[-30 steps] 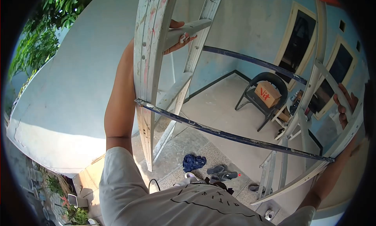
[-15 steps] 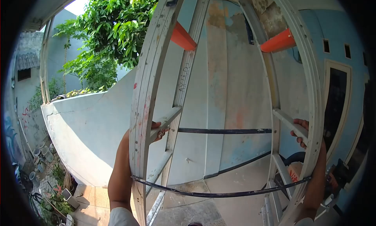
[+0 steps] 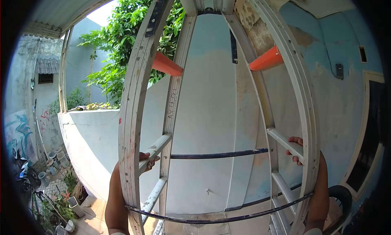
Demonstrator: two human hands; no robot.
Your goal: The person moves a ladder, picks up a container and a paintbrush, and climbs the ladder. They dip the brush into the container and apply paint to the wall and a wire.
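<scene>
An upright, paint-spotted aluminium folding ladder [image 3: 131,113] stands around the middle of the head view, its rails on both sides of me. My left hand [image 3: 148,160] is closed around a rung [image 3: 158,148] on the left, inside the rail. On the right, my right hand [image 3: 297,149] grips the matching rung [image 3: 284,142], with some fingers hidden behind it. Orange braces [image 3: 266,59] sit high on both sides. A dark curved bar [image 3: 220,221] spans the near rails, and another dark bar [image 3: 220,155] crosses farther off. The ladder's feet are out of view.
A pale wall [image 3: 205,113] with peeling paint rises behind the ladder. A low wall [image 3: 87,141] and leafy tree [image 3: 118,60] are at left, with potted plants [image 3: 65,206] below. A door [image 3: 362,141] and black tyre [image 3: 342,198] are at right.
My view has tilted up, so the ladder and hands appear lower. Against the wall, the ladder has shifted left. Both hands still hold their rungs.
</scene>
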